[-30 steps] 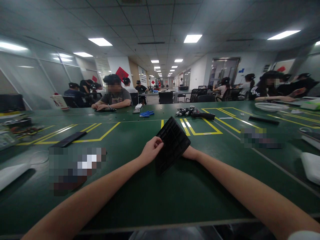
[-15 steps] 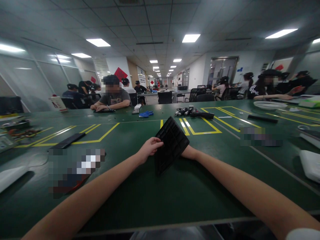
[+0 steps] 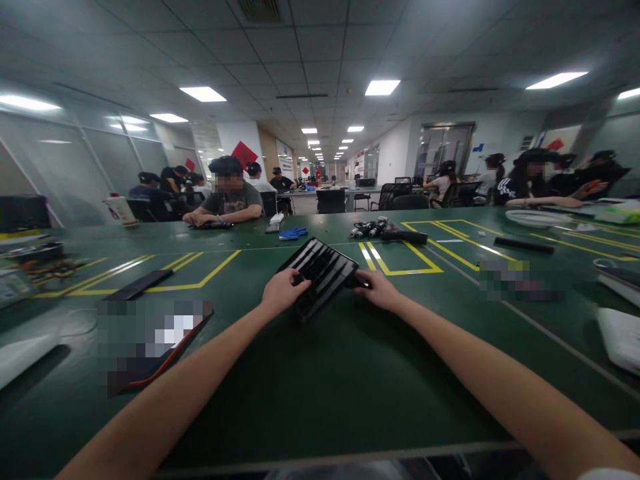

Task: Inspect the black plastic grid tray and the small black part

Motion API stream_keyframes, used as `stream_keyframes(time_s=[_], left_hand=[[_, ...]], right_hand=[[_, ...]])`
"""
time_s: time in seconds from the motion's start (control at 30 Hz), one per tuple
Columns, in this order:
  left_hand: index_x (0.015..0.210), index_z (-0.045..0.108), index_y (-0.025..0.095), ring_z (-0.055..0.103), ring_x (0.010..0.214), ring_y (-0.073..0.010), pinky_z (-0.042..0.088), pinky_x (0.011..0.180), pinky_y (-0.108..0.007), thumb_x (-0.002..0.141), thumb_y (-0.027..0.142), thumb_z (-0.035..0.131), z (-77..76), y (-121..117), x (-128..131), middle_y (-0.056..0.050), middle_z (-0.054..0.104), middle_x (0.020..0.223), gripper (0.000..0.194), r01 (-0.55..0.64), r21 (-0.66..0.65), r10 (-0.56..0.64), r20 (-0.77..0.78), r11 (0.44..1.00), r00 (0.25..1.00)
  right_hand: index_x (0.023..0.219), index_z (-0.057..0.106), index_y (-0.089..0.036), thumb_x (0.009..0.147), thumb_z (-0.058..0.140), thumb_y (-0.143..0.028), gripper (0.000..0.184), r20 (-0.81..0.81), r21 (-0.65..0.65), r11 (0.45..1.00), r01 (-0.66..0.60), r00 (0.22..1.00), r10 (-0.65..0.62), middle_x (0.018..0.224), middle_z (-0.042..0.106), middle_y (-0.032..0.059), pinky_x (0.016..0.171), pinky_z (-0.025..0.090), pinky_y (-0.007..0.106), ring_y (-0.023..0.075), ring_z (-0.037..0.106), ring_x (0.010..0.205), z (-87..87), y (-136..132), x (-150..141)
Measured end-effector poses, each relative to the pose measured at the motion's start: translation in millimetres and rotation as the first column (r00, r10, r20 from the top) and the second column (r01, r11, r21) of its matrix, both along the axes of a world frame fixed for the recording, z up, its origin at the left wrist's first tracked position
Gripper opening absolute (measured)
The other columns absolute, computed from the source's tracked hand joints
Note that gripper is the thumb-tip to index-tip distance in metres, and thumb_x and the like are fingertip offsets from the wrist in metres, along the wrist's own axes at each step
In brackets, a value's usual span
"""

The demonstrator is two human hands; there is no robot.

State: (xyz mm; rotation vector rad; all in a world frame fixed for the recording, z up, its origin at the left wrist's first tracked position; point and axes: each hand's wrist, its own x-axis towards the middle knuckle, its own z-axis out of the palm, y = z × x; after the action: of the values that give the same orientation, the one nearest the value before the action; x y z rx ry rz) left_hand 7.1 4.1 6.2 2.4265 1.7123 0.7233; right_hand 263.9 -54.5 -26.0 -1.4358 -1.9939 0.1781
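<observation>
A black, rectangular panel-like piece [image 3: 327, 270] with raised ridges is tilted above the green table [image 3: 350, 393], and light glints off its ridged face. At its left edge my left hand [image 3: 285, 290] grips it, thumb on the near face. My right hand [image 3: 380, 288] is closed at its right corner, around a dark part that sticks out there. Whether that part belongs to the panel I cannot tell. The panel's far side is hidden.
Farther back lie a blue glove [image 3: 293, 233], a bundle of dark cables [image 3: 373, 228] and a black bar [image 3: 524, 245]. A dark flat strip [image 3: 137, 285] and a blurred-out item [image 3: 157, 347] are to the left. Across the table sits a person [image 3: 233, 200].
The black panel has tipped back and swung left, and its ridges now catch the light. My left hand has moved a little left; my right hand now shows at the panel's right corner.
</observation>
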Motion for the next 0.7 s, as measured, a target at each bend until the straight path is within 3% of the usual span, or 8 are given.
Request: stream_keyframes(time_s=[0.07, 0.13, 0.23, 0.37, 0.47, 0.53, 0.6, 0.7], left_hand=[[0.097, 0.063, 0.018, 0.061, 0.086, -0.0231, 0.043, 0.065, -0.027, 0.075, 0.056, 0.048, 6.5, 17, -17, -0.008, 0.067, 0.092, 0.047, -0.152, -0.048, 0.148, -0.069, 0.987, 0.987], [0.086, 0.066, 0.017, 0.062, 0.088, -0.0264, 0.044, 0.065, -0.029, 0.076, 0.057, 0.046, 11.0, 32, -36, -0.011, 0.068, 0.091, 0.046, -0.251, -0.091, 0.239, -0.121, 0.964, 0.963], [0.077, 0.067, 0.013, 0.062, 0.09, -0.0337, 0.046, 0.067, -0.035, 0.072, 0.054, 0.05, 14.1, 46, -58, -0.018, 0.068, 0.09, 0.045, -0.338, -0.108, 0.319, -0.16, 0.935, 0.934], [0.091, 0.065, 0.007, 0.061, 0.094, -0.0368, 0.048, 0.073, -0.041, 0.076, 0.046, 0.05, 15.4, 46, -63, -0.022, 0.066, 0.096, 0.044, -0.356, -0.05, 0.346, -0.15, 0.933, 0.926], [0.113, 0.056, 0.007, 0.056, 0.107, -0.029, 0.045, 0.087, -0.039, 0.088, 0.028, 0.03, 12.4, 33, -45, -0.02, 0.061, 0.112, 0.042, -0.256, 0.064, 0.261, -0.089, 0.965, 0.961], [0.124, 0.049, 0.01, 0.053, 0.112, -0.0213, 0.042, 0.094, -0.032, 0.089, 0.018, 0.025, 5.1, 18, -24, -0.014, 0.059, 0.118, 0.043, -0.13, 0.12, 0.139, -0.069, 0.984, 0.988], [0.126, 0.048, 0.015, 0.055, 0.108, -0.0172, 0.041, 0.095, -0.029, 0.086, 0.012, 0.029, -6.3, 3, -1, -0.009, 0.061, 0.115, 0.044, 0.085, 0.133, -0.077, -0.069, 0.987, 0.995], [0.12, 0.054, 0.014, 0.051, 0.114, -0.0183, 0.038, 0.101, -0.033, 0.078, 0.001, 0.032, -24.8, -12, 25, -0.009, 0.057, 0.124, 0.049, 0.454, 0.082, -0.446, -0.093, 0.887, 0.89]], right_hand=[[0.125, 0.05, -0.023, 0.079, 0.054, -0.028, 0.047, 0.118, -0.016, 0.966, 0.257, 0.96, -0.254, 0.112, 0.06, 0.0088, 0.093, 0.039, 0.039, 0.0245, 0.052, 0.103, 5.8, 0, 22], [0.127, 0.048, -0.025, 0.081, 0.05, -0.032, 0.046, 0.215, -0.035, 0.897, 0.441, 0.88, -0.425, 0.115, 0.059, 0.0097, 0.094, 0.037, 0.038, 0.0259, 0.051, 0.105, 7.6, -1, 45], [0.124, 0.053, -0.022, 0.08, 0.05, -0.032, 0.045, 0.275, -0.088, 0.824, 0.56, 0.809, -0.52, 0.116, 0.058, 0.0137, 0.09, 0.038, 0.04, 0.0301, 0.05, 0.105, 2.0, -2, 72], [0.122, 0.054, -0.021, 0.08, 0.048, -0.037, 0.046, 0.304, -0.12, 0.783, 0.61, 0.774, -0.556, 0.118, 0.055, 0.016, 0.089, 0.037, 0.045, 0.034, 0.049, 0.107, -5.2, -2, 80], [0.12, 0.054, -0.021, 0.079, 0.047, -0.042, 0.047, 0.327, -0.018, 0.782, 0.623, 0.743, -0.584, 0.125, 0.051, 0.0151, 0.096, 0.029, 0.055, 0.0371, 0.04, 0.117, -0.8, -3, 66], [0.12, 0.053, -0.019, 0.08, 0.046, -0.041, 0.046, 0.333, 0.07, 0.815, 0.575, 0.757, -0.562, 0.127, 0.05, 0.0149, 0.099, 0.022, 0.058, 0.0365, 0.034, 0.121, 3.9, -5, 49], [0.122, 0.051, -0.017, 0.082, 0.044, -0.039, 0.046, 0.328, 0.093, 0.879, 0.468, 0.819, -0.471, 0.127, 0.05, 0.0156, 0.102, 0.021, 0.058, 0.0343, 0.035, 0.122, 5.8, -7, 28], [0.129, 0.045, -0.018, 0.084, 0.042, -0.044, 0.052, 0.313, 0.025, 0.967, 0.252, 0.917, -0.247, 0.134, 0.044, 0.015, 0.104, 0.023, 0.056, 0.0326, 0.033, 0.126, 0.6, -11, -5]])
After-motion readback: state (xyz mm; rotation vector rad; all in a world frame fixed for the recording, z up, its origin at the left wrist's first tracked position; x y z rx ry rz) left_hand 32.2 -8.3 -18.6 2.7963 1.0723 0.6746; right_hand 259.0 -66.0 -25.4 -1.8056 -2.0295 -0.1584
